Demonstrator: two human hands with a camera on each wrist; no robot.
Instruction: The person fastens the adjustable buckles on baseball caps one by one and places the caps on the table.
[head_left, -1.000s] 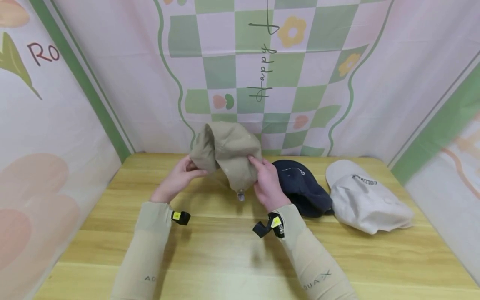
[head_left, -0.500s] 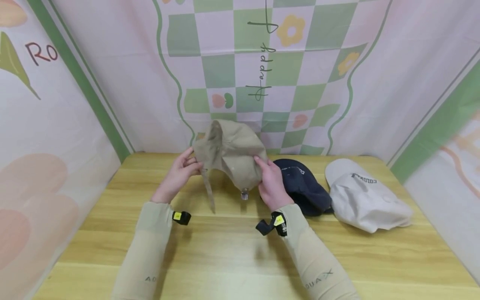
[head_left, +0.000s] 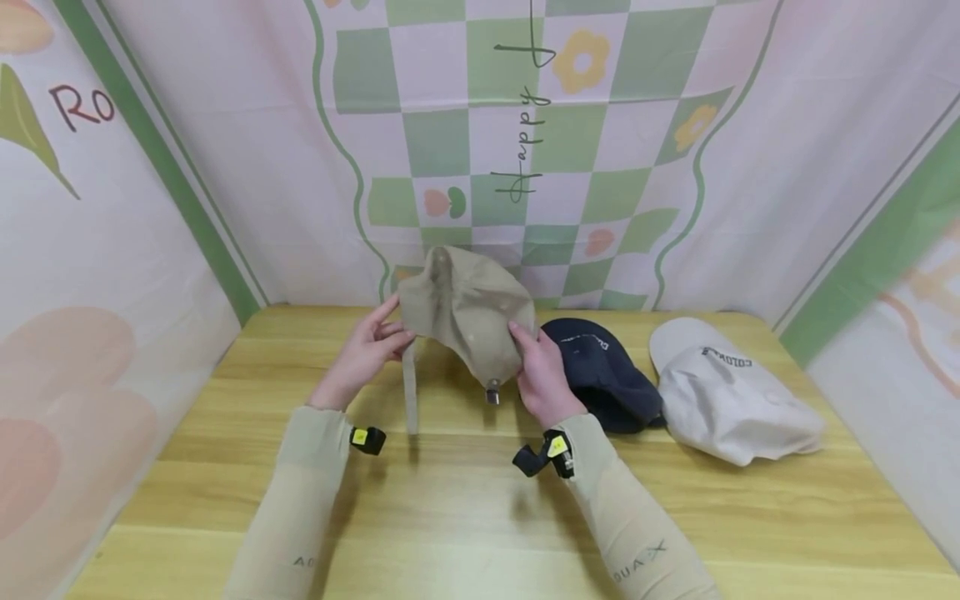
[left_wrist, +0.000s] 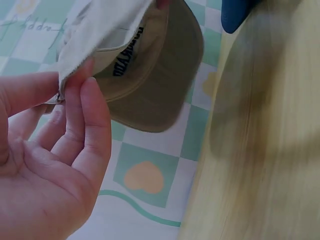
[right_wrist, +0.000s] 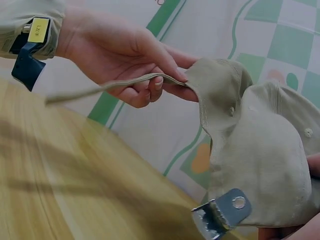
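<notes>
Both hands hold a khaki baseball cap (head_left: pixel 483 312) up over the table. My left hand (head_left: pixel 363 354) pinches its back edge at the left, where a loose strap (head_left: pixel 410 392) hangs down. My right hand (head_left: pixel 543 375) grips the other side, thumb on the outside of the crown. Below that side dangles a metal buckle (head_left: pixel 492 392), seen close up in the right wrist view with the strap (right_wrist: pixel 100 91) apart from it. In the left wrist view the brim (left_wrist: pixel 167 85) points away, and dark lettering (left_wrist: pixel 127 55) shows inside the cap. The right fingers are mostly hidden behind the fabric.
Just right of the right hand lies a navy cap (head_left: pixel 600 375) on the wooden table (head_left: pixel 450 517). Beside it is a pale cap (head_left: pixel 735 400) with dark lettering. A patterned cloth backdrop (head_left: pixel 435 75) rises behind the table.
The khaki cap and right hand have shifted slightly to the right. The strap, out of sight a second ago, has come into view and now hangs straight below the left hand.
</notes>
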